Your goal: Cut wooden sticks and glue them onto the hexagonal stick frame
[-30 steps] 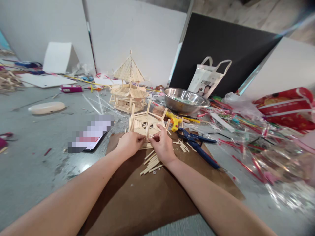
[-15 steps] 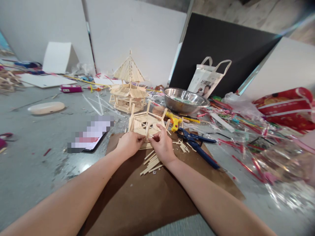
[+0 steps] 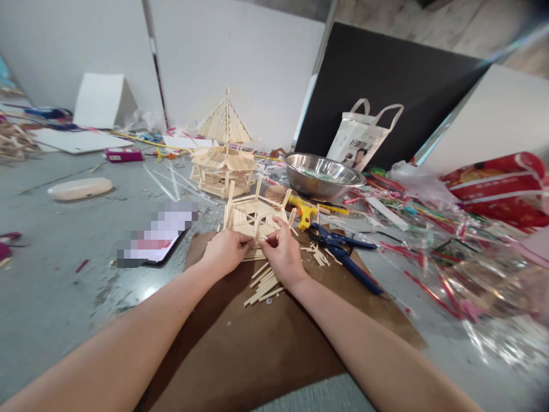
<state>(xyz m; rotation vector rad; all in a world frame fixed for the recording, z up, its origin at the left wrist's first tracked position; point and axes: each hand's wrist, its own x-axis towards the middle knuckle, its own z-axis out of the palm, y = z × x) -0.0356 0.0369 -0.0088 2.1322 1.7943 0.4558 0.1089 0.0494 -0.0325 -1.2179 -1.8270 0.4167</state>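
A low open frame of pale wooden sticks [image 3: 240, 210], with posts standing up round its rim, rests on a sheet of brown paper [image 3: 240, 355]. At its near side, my left hand [image 3: 227, 250] pinches a thin wooden stick low down by the front post. My right hand [image 3: 283, 252] pinches at the same stick from the other side, its index finger raised. The fingertips are close together and hide most of the stick. Several loose wooden sticks [image 3: 263, 286] lie on the paper just below my hands, and short cut pieces [image 3: 321, 254] lie to the right.
Behind the frame stands a stick pavilion [image 3: 225, 146] with a pointed roof. To the right are a yellow glue gun [image 3: 306, 213], blue-handled cutters [image 3: 351, 266] and a metal bowl [image 3: 323, 177]. A phone [image 3: 165, 234] lies left. Plastic wrappers and straws litter the right side.
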